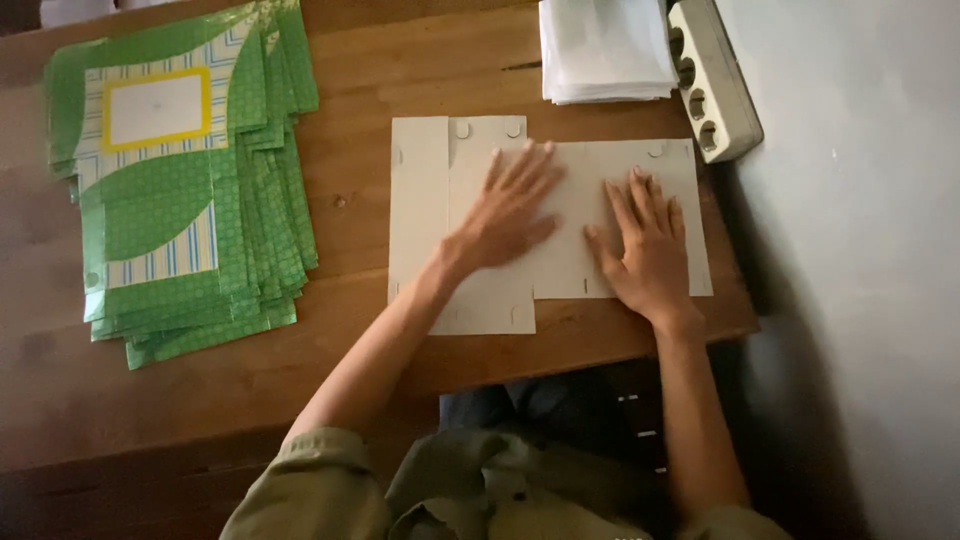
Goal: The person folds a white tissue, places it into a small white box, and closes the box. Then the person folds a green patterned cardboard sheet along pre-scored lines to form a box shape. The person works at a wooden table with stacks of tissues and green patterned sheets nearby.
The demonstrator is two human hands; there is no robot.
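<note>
Carton blank (470, 300): flat, plain side up, on table (360, 90) near front edge; unfolded as yet. Left hand (510, 215), right hand (650, 250): open, palms pressing it. Green stack (180, 200) at left, unworked. White sheets (605, 45), power strip (715, 80) behind.

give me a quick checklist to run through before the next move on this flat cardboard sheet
1. Both hands on the sheet: ok. Left hand and right hand lie flat on the cardboard sheet, fingers spread.
2. Sheet fully on the table: ok, no edge overhangs.
3. Sheet lying flat: ok, no flap visibly raised.
4. Green stack clear of the sheet: ok, bare wood between them.
5. White stack clear: ok, it sits apart beyond the top edge.
6. Power strip clear: cannot tell, its end sits right at the sheet's far right corner.
</note>
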